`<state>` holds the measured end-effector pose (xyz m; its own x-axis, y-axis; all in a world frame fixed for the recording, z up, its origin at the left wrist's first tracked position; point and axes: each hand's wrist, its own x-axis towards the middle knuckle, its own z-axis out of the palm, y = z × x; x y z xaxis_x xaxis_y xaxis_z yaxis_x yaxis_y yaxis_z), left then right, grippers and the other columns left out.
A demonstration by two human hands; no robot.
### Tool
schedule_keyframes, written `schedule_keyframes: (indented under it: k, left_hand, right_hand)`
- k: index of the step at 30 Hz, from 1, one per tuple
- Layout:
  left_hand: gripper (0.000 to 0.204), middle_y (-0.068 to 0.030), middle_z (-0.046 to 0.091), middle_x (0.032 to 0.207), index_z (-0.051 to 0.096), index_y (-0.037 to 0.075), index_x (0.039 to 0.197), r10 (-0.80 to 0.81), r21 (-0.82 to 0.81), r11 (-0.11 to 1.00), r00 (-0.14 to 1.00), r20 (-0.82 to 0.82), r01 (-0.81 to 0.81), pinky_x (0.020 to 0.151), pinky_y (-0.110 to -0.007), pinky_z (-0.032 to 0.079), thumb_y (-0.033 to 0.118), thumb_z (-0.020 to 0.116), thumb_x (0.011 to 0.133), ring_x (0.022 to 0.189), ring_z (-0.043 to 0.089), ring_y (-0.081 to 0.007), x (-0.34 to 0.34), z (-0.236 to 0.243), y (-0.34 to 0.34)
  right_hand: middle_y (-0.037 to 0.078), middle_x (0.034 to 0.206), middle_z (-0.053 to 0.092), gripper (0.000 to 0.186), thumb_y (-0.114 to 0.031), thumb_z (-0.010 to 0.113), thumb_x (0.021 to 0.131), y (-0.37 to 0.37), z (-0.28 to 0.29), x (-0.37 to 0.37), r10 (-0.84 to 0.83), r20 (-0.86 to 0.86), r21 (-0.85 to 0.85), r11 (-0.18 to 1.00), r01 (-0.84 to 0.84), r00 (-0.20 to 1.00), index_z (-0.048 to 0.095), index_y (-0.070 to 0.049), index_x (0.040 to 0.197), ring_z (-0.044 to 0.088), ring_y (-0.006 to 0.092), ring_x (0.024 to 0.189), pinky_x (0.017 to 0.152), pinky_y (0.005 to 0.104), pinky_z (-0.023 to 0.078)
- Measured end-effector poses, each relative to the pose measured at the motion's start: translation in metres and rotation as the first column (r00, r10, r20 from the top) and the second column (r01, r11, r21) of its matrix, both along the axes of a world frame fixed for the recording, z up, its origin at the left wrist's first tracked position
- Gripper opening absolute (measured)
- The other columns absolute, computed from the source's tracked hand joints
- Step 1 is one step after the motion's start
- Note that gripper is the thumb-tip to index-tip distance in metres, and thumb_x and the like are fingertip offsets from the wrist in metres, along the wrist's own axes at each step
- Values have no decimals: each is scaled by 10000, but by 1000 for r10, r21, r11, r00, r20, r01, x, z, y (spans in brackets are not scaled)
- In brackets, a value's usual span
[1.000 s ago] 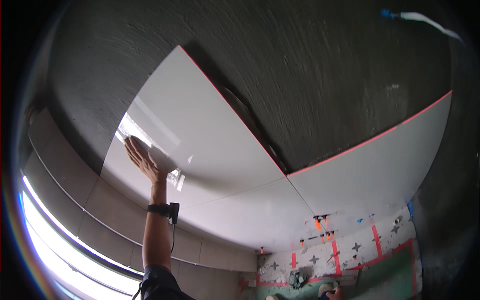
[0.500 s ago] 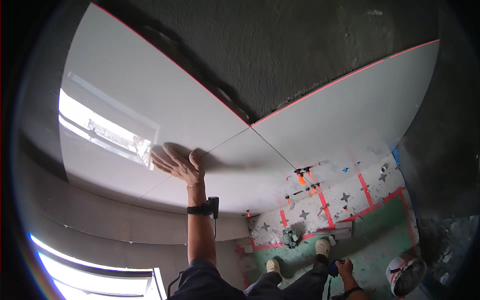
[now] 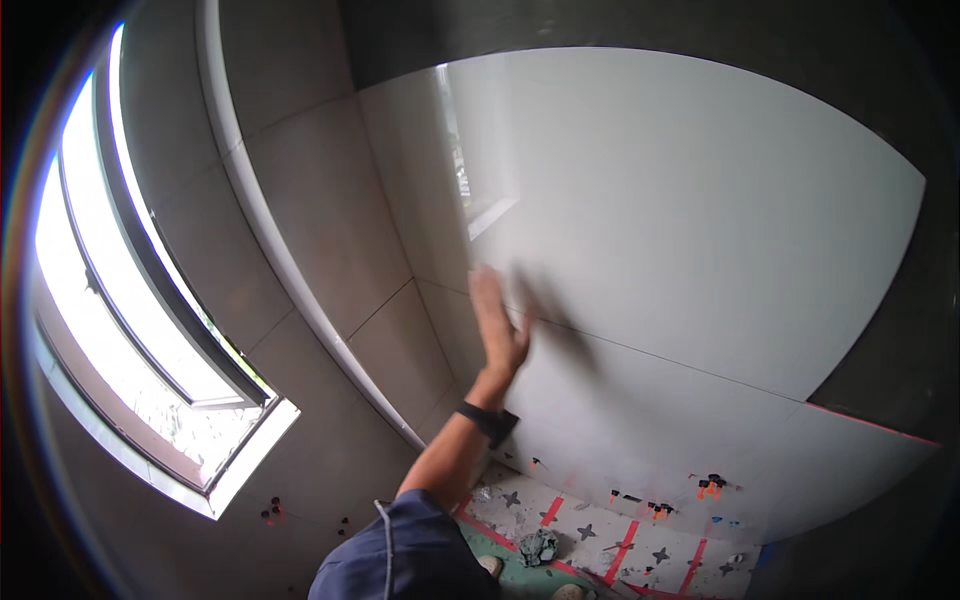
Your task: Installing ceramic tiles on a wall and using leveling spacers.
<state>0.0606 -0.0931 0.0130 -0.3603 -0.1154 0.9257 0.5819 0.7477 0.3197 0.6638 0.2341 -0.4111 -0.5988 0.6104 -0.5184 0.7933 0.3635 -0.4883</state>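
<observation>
My left hand is raised in front of the tiled wall with its fingers stretched out, holding nothing. It is slightly blurred, and I cannot tell whether the palm touches the surface. A dark strap goes round the wrist. Behind the hand is a large glossy pale tile, its lower edge meeting a second pale tile along a thin seam that runs past the fingers. A shadow of the hand falls across both. My right hand is out of the picture.
A bright window and a white vertical pipe stand at the left, beside grey wall tiles. Orange-and-black fittings poke out of the wall low down. A crumpled bag and red tape strips lie on the floor.
The view has swung left toward the window and corner. My left hand has shifted along the seam toward that corner. My right hand, earlier holding a dark blue object low down, has left view.
</observation>
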Motion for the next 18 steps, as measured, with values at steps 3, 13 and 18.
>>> schedule_keyframes:
  k: [3, 13, 18]
  left_hand:
    - [780, -271, 99, 1631, 132, -59, 1554, 25, 319, 946, 993, 118, -62, 1232, -448, 78, 407, 455, 1019, 1519, 86, -400, -50, -6, -150]
    - [876, -336, 108, 1598, 158, -120, 1518, -69, 136, 991, 912, 404, 15, 1236, -485, 78, 431, 540, 954, 1504, 86, -439, -79, -84, -151]
    - [908, -372, 137, 1572, 194, -151, 1492, -77, 42, 997, 931, 356, 67, 1228, -526, 92, 453, 560, 922, 1482, 117, -487, -97, -88, -147]
  right_hand:
    - [187, 1087, 700, 479, -401, 730, 847, -16, 12, -60, -116, -20, -36, 993, 115, 993, 663, -25, 1136, 652, 334, 1049, 928, 446, 486]
    - [193, 1194, 669, 560, -467, 733, 818, -159, 101, -185, 204, -97, 73, 978, -197, 974, 642, -75, 1207, 631, 354, 1108, 959, 463, 481]
    - [218, 1101, 679, 488, -348, 720, 875, -173, 97, -175, 353, -281, 298, 916, -268, 892, 619, -24, 1226, 646, 369, 1034, 905, 465, 504]
